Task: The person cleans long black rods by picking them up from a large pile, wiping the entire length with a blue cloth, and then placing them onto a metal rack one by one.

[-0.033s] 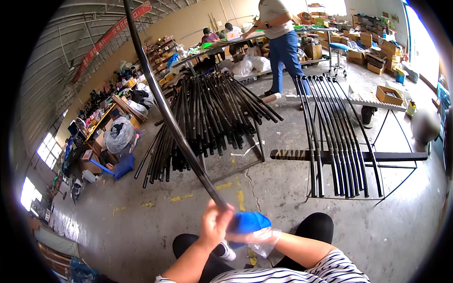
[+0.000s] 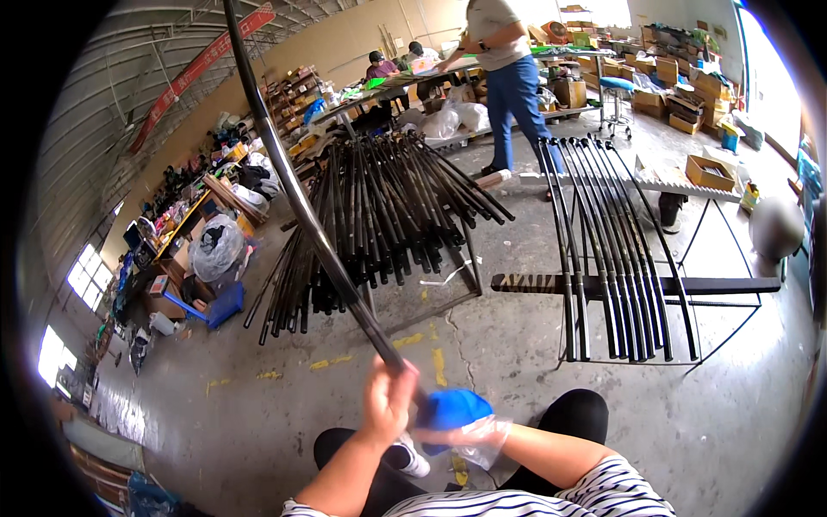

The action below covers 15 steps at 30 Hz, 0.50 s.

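A long, glossy dark pole (image 2: 306, 215) rises from my hands toward the upper left, and its top runs out of the picture. My left hand (image 2: 388, 401) is closed around its lower part. Just below, my right hand (image 2: 444, 433), blurred by motion, presses a bright blue cloth (image 2: 458, 408) against the pole near its lower end. Clear, thin plastic (image 2: 487, 435) covers part of that hand and its wrist. The cloth and the hand hide the pole's lower tip.
A heap of dark poles (image 2: 379, 207) lies on a stand ahead. To the right, several poles (image 2: 616, 250) rest side by side on a rack with a padded bar (image 2: 715, 287). Beyond, a person in blue trousers (image 2: 514, 103) stands by a long worktable. A blue dustpan (image 2: 226, 303) lies left.
The pole and my left hand have shifted slightly left. The blue cloth has changed shape a little in my right hand. The standing person has moved slightly.
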Each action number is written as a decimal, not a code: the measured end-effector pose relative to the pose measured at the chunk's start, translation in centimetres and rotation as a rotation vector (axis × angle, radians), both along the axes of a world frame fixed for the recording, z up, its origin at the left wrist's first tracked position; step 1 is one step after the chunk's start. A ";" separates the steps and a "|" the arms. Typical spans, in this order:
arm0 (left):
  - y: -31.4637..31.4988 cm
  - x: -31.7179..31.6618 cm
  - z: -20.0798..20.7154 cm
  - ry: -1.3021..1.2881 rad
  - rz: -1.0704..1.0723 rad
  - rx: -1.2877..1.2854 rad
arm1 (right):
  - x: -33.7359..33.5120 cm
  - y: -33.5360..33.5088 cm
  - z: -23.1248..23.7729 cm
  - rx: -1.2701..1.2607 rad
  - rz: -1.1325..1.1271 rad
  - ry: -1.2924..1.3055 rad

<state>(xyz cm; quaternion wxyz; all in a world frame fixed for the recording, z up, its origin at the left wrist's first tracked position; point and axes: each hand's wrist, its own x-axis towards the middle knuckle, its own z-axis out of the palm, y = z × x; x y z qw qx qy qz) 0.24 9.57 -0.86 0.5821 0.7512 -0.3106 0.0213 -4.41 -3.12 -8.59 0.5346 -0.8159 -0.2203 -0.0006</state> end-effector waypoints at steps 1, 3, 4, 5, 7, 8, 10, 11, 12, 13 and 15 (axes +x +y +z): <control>-1.4 0.9 1.0 -0.156 0.031 -0.020 | -0.1 -0.8 -0.1 -0.136 0.009 0.129; -6.4 1.8 2.0 -0.210 -0.143 0.036 | 0.7 -2.3 -9.0 0.058 -0.068 0.111; -8.3 1.4 1.4 -0.219 -0.167 0.037 | 0.9 -3.0 -10.8 0.155 -0.143 0.144; -9.9 0.3 1.1 -0.067 -0.161 0.002 | 0.8 -3.0 -11.4 0.269 -0.211 0.183; -12.6 -0.3 -0.2 -0.034 -0.204 0.058 | 1.4 -3.3 -11.7 0.352 -0.199 0.081; -13.9 -0.6 -1.1 0.075 -0.217 0.055 | 1.9 -3.3 -11.6 0.386 -0.193 0.032; -17.2 -1.4 -1.9 0.104 -0.236 0.125 | 2.3 -3.7 -12.0 0.328 -0.172 0.031; -19.2 -1.2 -3.6 0.160 -0.280 0.115 | 2.4 -4.1 -12.6 0.240 -0.160 0.087; -21.0 -0.7 -4.7 0.056 -0.259 0.190 | 3.0 -4.3 -13.0 0.152 -0.125 0.133; -23.1 -1.0 -4.9 0.057 -0.280 0.199 | 3.6 -4.3 -13.9 0.090 -0.201 -0.043; -26.4 -1.1 -5.2 0.012 -0.362 0.301 | 4.6 -3.3 -15.9 0.004 -0.291 -0.238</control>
